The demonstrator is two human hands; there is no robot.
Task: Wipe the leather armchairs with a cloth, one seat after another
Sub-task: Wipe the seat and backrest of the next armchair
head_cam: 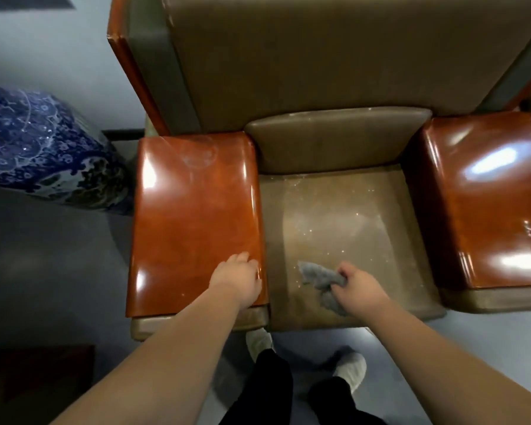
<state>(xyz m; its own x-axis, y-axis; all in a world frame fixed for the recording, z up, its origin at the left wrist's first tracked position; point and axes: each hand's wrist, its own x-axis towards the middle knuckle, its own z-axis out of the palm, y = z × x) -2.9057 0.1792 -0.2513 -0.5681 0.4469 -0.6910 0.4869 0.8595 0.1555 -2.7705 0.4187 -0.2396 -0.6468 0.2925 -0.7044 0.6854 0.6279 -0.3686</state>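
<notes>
Right hand (357, 285) grips a bunched grey cloth (321, 280), fingers curled round one end of it; the rest of the cloth trails to the left and toward the front edge of the seat cushion (334, 216), lying on the leather. Left hand (238, 279) rests palm-down on the left armrest (193, 210), near its front right corner, fingers fairly straight and spread over the inner edge; it holds nothing.

Armchair (319, 56): olive-brown leather on backrest, seat and a small lumbar cushion (334, 139) standing against the backrest at the rear edge of the seat. Both armrests are topped with glossy red-brown wood; right armrest (485, 197) shows bright reflections of light. Seat surface carries pale dust and scattered white specks, densest in the middle and toward the rear edge. A paler band runs across the centre, with a darker strip along the left side. Cloth sits in the front half of the seat, closer to the front edge than to the lumbar cushion.

Person stands at the front edge of the chair, dark trousers (267, 391) and light shoes (351, 371) on a grey floor (43, 271). A large blue-and-white patterned vase (43, 148) stands on the floor left of the left armrest, apart from it.
</notes>
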